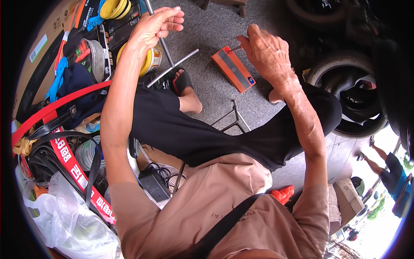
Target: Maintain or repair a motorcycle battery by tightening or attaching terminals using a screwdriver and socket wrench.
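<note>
At the upper left, my left hand [156, 26] is raised with its fingers curled toward the thumb; what they hold, if anything, is hidden. A metal rod [166, 52] passes behind this hand and meets a crossbar [183, 59] near my foot. My right hand [269, 54] is closed in a fist at upper centre right. From it a thin metal shaft [235, 49] sticks out toward an orange box [222, 68] with a grey stripe. That box lies on the floor; I cannot tell whether the shaft touches it.
Tyres [317, 71] stand at the right. A thin metal frame [235, 114] is between my legs. On the left are yellow spools [151, 60], a red strap [79, 93], a white plastic bag [71, 220] and a black power adapter [154, 184]. Another person [394, 179] is outside at far right.
</note>
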Demonstrator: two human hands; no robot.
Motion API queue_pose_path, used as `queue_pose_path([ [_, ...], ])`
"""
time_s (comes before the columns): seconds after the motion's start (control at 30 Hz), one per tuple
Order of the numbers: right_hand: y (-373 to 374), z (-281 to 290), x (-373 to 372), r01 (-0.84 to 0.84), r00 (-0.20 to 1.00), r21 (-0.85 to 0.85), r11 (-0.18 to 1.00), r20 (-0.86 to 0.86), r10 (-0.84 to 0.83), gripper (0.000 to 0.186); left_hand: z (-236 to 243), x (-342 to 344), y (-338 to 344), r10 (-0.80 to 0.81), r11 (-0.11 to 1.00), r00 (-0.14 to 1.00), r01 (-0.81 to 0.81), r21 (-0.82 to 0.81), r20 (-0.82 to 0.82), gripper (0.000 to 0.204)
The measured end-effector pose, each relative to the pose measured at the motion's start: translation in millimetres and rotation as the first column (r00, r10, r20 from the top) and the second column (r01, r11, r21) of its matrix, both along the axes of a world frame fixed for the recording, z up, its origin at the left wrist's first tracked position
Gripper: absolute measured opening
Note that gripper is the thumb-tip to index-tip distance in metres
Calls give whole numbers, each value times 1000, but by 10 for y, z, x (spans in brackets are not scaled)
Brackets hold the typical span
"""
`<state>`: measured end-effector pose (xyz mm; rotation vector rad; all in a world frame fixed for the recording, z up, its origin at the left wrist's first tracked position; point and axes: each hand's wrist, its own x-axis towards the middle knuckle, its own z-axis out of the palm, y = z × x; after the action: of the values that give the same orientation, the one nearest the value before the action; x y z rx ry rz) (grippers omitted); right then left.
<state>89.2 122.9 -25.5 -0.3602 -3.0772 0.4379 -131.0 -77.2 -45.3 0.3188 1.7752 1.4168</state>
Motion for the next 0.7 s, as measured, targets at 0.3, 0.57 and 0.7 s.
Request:
queue_pose_path([
  [0.3,18,-77,52,-222,929,-20,975,-309,206,20,-38,30,50,117,992,984,-109,-61,138,20],
  [0.57,34,-72,68,-113,968,62,992,-220,124,17,8,83,75,100,993,987,-92,-70,126,19],
  [0.7,34,-121,103,-155,963,-134,979,-243,119,24,-19,78,92,107,993,985,-99,-67,134,19],
])
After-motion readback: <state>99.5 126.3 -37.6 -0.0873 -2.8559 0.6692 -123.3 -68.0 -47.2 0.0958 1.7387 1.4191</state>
